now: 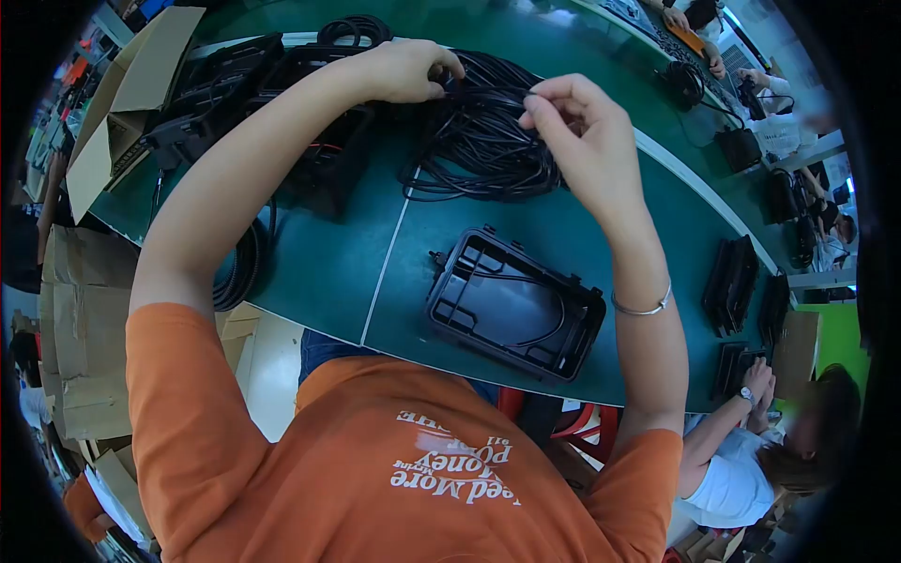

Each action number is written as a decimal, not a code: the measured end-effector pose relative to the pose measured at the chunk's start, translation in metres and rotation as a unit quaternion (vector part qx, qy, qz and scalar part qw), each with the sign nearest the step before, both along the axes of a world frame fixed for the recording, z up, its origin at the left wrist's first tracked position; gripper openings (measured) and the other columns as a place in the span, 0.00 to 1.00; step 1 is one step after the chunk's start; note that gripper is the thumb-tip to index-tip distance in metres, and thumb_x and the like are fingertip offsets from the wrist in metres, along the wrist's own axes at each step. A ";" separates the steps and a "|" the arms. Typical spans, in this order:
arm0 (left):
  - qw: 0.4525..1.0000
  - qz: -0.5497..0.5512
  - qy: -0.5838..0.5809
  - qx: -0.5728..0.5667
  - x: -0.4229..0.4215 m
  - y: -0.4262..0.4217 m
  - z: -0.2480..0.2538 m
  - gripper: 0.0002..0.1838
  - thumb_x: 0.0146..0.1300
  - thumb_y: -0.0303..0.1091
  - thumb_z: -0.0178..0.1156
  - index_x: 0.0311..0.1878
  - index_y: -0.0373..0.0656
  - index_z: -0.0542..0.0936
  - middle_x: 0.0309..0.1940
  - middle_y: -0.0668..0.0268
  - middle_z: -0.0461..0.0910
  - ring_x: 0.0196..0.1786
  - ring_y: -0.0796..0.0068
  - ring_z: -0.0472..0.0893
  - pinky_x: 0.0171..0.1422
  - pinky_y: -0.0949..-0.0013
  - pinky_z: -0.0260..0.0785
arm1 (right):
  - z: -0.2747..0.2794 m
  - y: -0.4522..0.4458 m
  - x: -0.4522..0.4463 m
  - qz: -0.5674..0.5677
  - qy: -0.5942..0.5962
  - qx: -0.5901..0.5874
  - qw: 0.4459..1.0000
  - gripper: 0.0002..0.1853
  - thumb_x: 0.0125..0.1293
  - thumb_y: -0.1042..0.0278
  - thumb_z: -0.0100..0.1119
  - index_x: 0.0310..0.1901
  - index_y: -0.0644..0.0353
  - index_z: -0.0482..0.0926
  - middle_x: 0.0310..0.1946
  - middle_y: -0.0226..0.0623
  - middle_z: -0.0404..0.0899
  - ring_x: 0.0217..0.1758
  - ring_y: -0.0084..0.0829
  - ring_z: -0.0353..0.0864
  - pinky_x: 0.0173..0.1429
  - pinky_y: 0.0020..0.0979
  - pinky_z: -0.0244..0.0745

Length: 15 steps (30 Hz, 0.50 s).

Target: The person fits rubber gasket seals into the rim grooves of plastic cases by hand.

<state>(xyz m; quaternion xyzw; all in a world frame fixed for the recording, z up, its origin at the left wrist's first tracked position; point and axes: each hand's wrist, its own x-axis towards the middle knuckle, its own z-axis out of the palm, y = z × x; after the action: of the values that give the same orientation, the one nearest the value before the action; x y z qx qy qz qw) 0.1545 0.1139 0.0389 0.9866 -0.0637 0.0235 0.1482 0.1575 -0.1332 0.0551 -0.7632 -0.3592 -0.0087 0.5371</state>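
Note:
A large pile of black cables [497, 159] lies in loops at the far side of the green table. My left hand [404, 71] reaches over its left end, fingers curled and closed on a strand of black cable. At the pile's right side, my right hand [587, 127] pinches a strand between thumb and fingertips. Nearer my body sits an open black plastic case [516, 305], tilted at an angle on the table, with a thin black cable lying inside it. Neither hand touches this case.
More black cases [328, 164] stand left of the pile, beside an open cardboard box [141, 103]. A coiled black cable [244, 272] hangs near the left table edge. Stacked black cases [730, 286] are at right, near a person in a white shirt [741, 469]. Other people work opposite.

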 end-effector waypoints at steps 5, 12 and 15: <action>0.992 -0.110 -0.046 -0.032 -0.021 0.005 0.012 0.15 0.63 0.35 0.66 0.52 0.43 0.86 0.46 0.60 0.86 0.51 0.59 0.84 0.59 0.61 0.75 | 0.031 0.002 -0.013 0.035 0.087 0.074 0.993 0.09 0.69 0.65 0.63 0.42 0.64 0.82 0.28 0.30 0.82 0.30 0.16 0.79 0.31 0.19 0.72; 0.964 -0.064 -0.078 -0.244 -0.049 0.023 0.008 0.11 0.72 0.34 0.58 0.50 0.40 0.84 0.38 0.66 0.86 0.44 0.77 0.85 0.51 0.72 0.77 | 0.031 -0.001 -0.016 0.114 0.217 0.180 0.953 0.11 0.69 0.63 0.65 0.42 0.63 0.81 0.27 0.29 0.79 0.25 0.17 0.75 0.28 0.19 0.71; 0.910 -0.010 -0.005 -0.415 -0.066 0.023 0.019 0.12 0.74 0.35 0.56 0.54 0.39 0.79 0.39 0.65 0.84 0.42 0.76 0.85 0.51 0.74 0.78 | 0.030 -0.008 -0.016 0.101 0.252 0.173 0.947 0.11 0.69 0.62 0.64 0.42 0.62 0.81 0.25 0.28 0.78 0.23 0.16 0.74 0.26 0.18 0.69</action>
<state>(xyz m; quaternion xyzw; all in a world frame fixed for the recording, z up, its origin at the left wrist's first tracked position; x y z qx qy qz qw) 0.0881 0.1370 0.0576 0.8351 -0.0590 0.0511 0.5445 0.1414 -0.1414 0.0847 -0.5951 -0.2800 0.1764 0.7324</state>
